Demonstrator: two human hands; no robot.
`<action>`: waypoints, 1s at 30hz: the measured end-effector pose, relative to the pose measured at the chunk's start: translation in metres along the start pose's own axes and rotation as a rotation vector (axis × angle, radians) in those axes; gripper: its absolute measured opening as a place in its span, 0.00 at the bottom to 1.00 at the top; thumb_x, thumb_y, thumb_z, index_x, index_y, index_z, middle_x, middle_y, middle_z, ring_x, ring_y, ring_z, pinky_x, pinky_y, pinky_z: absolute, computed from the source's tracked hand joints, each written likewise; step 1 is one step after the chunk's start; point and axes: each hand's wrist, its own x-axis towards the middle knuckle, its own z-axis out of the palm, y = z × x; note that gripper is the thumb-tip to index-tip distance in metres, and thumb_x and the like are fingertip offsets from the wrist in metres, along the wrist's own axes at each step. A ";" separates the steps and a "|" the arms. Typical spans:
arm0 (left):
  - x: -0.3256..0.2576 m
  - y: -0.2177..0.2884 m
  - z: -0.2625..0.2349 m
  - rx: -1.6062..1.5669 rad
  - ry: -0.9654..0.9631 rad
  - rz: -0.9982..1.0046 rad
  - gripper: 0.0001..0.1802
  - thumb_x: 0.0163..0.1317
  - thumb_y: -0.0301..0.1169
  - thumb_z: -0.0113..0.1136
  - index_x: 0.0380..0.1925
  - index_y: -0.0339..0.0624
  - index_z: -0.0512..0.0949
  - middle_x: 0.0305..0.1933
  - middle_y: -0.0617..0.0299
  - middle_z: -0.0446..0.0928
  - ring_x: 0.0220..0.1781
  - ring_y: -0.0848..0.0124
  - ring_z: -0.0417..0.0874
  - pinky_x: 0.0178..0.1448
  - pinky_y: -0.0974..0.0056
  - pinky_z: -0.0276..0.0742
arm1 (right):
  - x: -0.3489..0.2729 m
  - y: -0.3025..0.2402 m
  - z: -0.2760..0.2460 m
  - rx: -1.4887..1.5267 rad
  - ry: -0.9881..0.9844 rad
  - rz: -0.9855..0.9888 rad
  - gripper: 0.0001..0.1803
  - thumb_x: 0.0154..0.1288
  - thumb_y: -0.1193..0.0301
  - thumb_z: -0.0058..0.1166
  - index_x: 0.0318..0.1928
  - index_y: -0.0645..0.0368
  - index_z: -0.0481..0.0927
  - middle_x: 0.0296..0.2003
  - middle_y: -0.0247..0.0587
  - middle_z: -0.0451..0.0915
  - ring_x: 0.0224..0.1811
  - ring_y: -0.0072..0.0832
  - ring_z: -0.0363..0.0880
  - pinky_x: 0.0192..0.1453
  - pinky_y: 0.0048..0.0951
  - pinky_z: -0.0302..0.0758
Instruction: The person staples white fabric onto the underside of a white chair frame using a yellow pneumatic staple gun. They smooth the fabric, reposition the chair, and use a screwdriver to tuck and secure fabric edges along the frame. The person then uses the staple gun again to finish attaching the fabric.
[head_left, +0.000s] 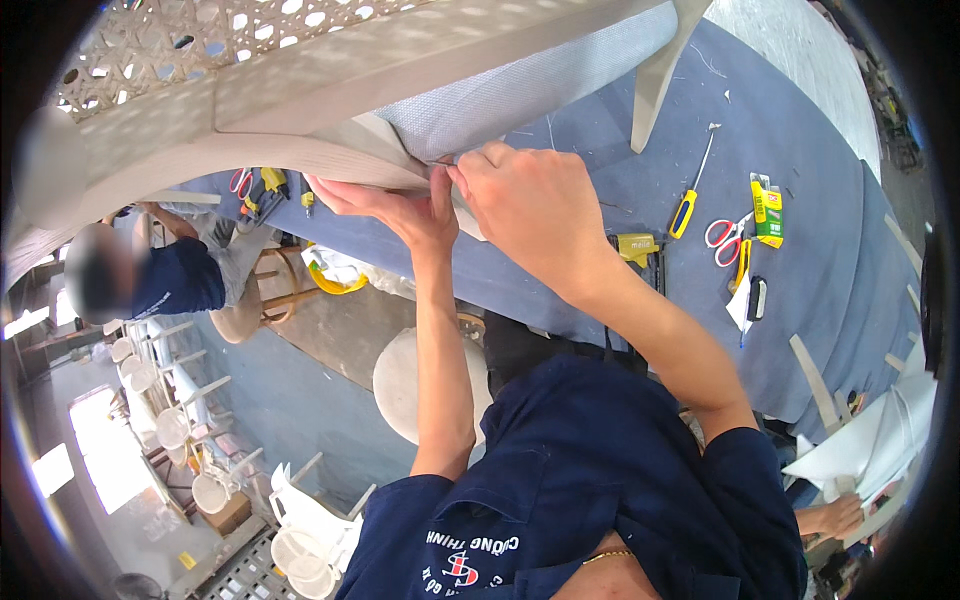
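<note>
A wooden chair (330,95) with a pale curved frame lies tipped on the blue-covered table, its light grey fabric seat (530,85) turned toward me. My left hand (405,208) holds the frame's curved edge, fingers stretched along it and thumb raised beside the seat corner. Right against that thumb, my right hand (535,205) is closed in a pinch at the corner where fabric meets wood. A thin dark bit shows at its fingertips; its kind is too small to tell.
On the blue cloth (620,195) to my right lie a yellow-handled screwdriver (684,212), a yellow staple gun (636,248), red-handled scissors (727,238), a green-yellow box (767,212) and a cutter (742,268). A co-worker (180,270) sits at left; another person's hand (835,517) shows at lower right.
</note>
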 end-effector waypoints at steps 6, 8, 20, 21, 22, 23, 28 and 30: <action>-0.013 -0.003 0.017 -0.435 0.058 -0.313 0.64 0.66 0.73 0.48 0.80 0.35 0.32 0.82 0.40 0.34 0.83 0.48 0.41 0.80 0.41 0.45 | 0.002 -0.011 0.010 0.014 0.011 0.074 0.09 0.65 0.65 0.58 0.33 0.57 0.83 0.29 0.39 0.84 0.28 0.36 0.88 0.28 0.34 0.82; -0.017 -0.010 0.018 -0.500 0.047 -0.325 0.65 0.65 0.75 0.46 0.80 0.36 0.33 0.83 0.42 0.35 0.83 0.51 0.43 0.80 0.43 0.47 | 0.003 -0.017 0.014 -0.016 0.101 0.056 0.10 0.68 0.65 0.58 0.31 0.56 0.82 0.25 0.37 0.81 0.22 0.37 0.84 0.24 0.35 0.78; -0.016 0.007 0.029 -0.541 0.117 -0.362 0.58 0.69 0.68 0.49 0.79 0.36 0.38 0.79 0.43 0.46 0.78 0.50 0.55 0.77 0.44 0.56 | 0.008 -0.014 0.013 -0.107 0.126 -0.116 0.08 0.62 0.63 0.60 0.34 0.54 0.82 0.25 0.34 0.79 0.20 0.33 0.84 0.23 0.31 0.77; -0.019 0.005 0.026 -0.544 0.101 -0.378 0.57 0.69 0.67 0.49 0.79 0.36 0.38 0.79 0.43 0.46 0.78 0.50 0.56 0.77 0.44 0.57 | 0.007 -0.013 0.012 -0.120 0.142 -0.142 0.09 0.63 0.62 0.59 0.35 0.54 0.83 0.25 0.34 0.79 0.21 0.32 0.84 0.23 0.31 0.77; -0.021 0.004 0.026 -0.554 0.089 -0.400 0.56 0.70 0.65 0.50 0.79 0.36 0.39 0.78 0.43 0.47 0.77 0.50 0.57 0.77 0.44 0.57 | 0.006 -0.011 0.012 -0.073 0.097 -0.119 0.12 0.65 0.59 0.59 0.34 0.54 0.84 0.25 0.36 0.80 0.23 0.32 0.85 0.24 0.31 0.78; -0.024 0.004 0.024 -0.560 0.079 -0.427 0.55 0.70 0.64 0.50 0.79 0.36 0.39 0.78 0.43 0.47 0.77 0.49 0.58 0.76 0.44 0.58 | 0.006 -0.010 0.013 -0.028 0.053 -0.098 0.15 0.67 0.57 0.58 0.34 0.55 0.85 0.25 0.37 0.82 0.24 0.31 0.86 0.26 0.32 0.79; -0.037 0.021 0.002 -0.482 0.073 -0.517 0.51 0.73 0.58 0.54 0.79 0.37 0.42 0.76 0.42 0.51 0.74 0.49 0.63 0.75 0.44 0.61 | -0.005 0.005 -0.018 0.141 -0.033 0.048 0.14 0.67 0.58 0.57 0.32 0.55 0.85 0.27 0.38 0.84 0.29 0.34 0.88 0.29 0.36 0.81; -0.031 0.031 -0.015 -0.314 0.095 -0.434 0.51 0.74 0.57 0.54 0.79 0.34 0.41 0.77 0.41 0.51 0.75 0.49 0.62 0.75 0.44 0.60 | -0.032 0.035 -0.021 0.195 0.053 0.050 0.12 0.71 0.62 0.54 0.35 0.55 0.83 0.30 0.40 0.84 0.29 0.37 0.88 0.29 0.39 0.81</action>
